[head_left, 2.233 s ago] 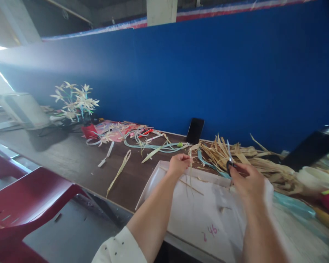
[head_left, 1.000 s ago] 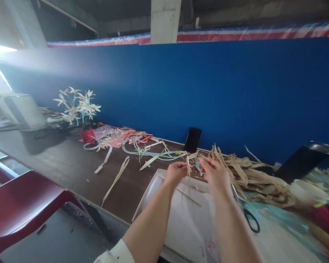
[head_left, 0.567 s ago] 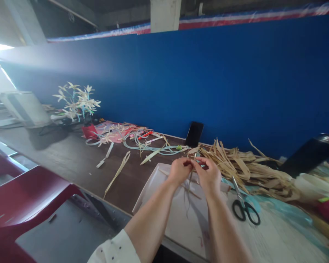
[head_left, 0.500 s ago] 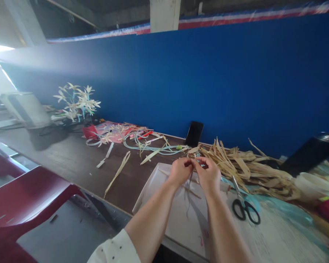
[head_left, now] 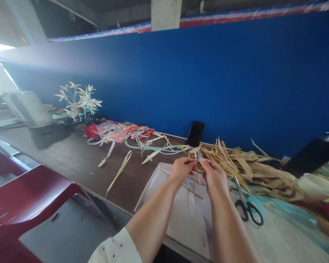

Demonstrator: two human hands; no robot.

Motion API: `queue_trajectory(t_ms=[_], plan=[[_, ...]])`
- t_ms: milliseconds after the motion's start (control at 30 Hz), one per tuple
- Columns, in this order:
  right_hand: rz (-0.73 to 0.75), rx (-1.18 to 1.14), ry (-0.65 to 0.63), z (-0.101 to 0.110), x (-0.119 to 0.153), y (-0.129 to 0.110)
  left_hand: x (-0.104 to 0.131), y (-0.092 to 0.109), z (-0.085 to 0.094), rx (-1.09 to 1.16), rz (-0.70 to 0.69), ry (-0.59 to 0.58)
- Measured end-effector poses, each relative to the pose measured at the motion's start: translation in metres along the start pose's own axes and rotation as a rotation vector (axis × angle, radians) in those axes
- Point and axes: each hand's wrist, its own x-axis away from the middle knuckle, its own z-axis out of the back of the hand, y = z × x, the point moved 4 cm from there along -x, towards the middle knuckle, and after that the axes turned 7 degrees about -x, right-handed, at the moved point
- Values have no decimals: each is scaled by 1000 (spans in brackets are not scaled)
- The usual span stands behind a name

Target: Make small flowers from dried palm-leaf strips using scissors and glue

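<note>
Over a white tray, my left hand pinches a thin dried-husk strip that stands up a little above the fingertips and hangs down below them. Just to the right, my right hand has thumb and fingers pressed together. A small pale-blue bit shows at its fingertips, too small to name. A narrow gap separates the two hands. Under them, thin sticks lie in the tray. Scissors with black handles rest to the right of my right forearm.
Dried husks are heaped at the right, beside a white bowl. A black phone leans on the blue partition. Leftward lie pale-blue cords, a husk loop and husk flowers in a red pot.
My hands, together before, have drawn apart, the right one shifting right. The strip in my left hand now shows between them.
</note>
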Motion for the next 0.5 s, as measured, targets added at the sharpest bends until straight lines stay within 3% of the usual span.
queue_trajectory(t_ms=[100, 233, 367, 500], plan=[[-143, -216, -6, -1, 2, 3, -2, -2, 2, 98, 50, 15], [-197, -414, -84, -1, 4, -4, -4, -3, 8, 175, 71, 56], [-184, -559, -296, 0, 7, -11, -4, 1, 11, 205, 45, 83], [-155, -557, -494, -3, 13, -16, -6, 1, 16, 171, 24, 140]])
